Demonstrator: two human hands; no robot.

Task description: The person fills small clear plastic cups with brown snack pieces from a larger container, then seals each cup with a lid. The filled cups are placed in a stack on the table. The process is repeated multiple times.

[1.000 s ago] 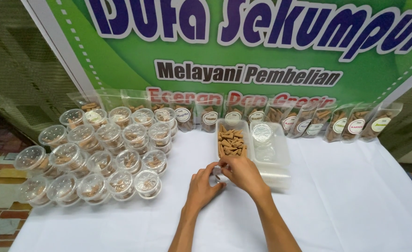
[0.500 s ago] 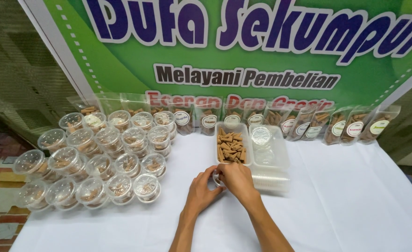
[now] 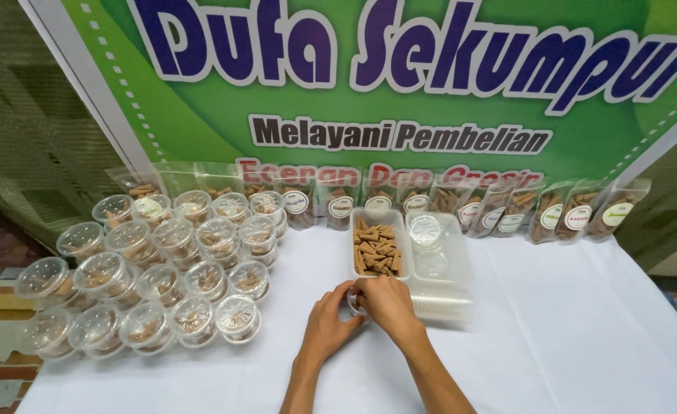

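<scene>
My left hand (image 3: 329, 320) and my right hand (image 3: 386, 300) meet on the white tablecloth, both closed around a small clear round cup (image 3: 354, 300) that they mostly hide. Just beyond them sits a clear rectangular tray (image 3: 378, 247) filled with brown cone-shaped pieces. Beside it on the right is a second clear tray (image 3: 447, 257) holding round clear lids (image 3: 426, 230). I cannot tell whether the cup between my hands has a lid on it.
Several filled, lidded clear cups (image 3: 158, 276) stand in rows on the left of the table (image 3: 583, 337). A row of clear pouches (image 3: 507, 208) with brown pieces leans against a green banner (image 3: 399, 84) at the back.
The view has shifted slightly. My hands stay together at the cup, the right one now curled a bit more over it.
</scene>
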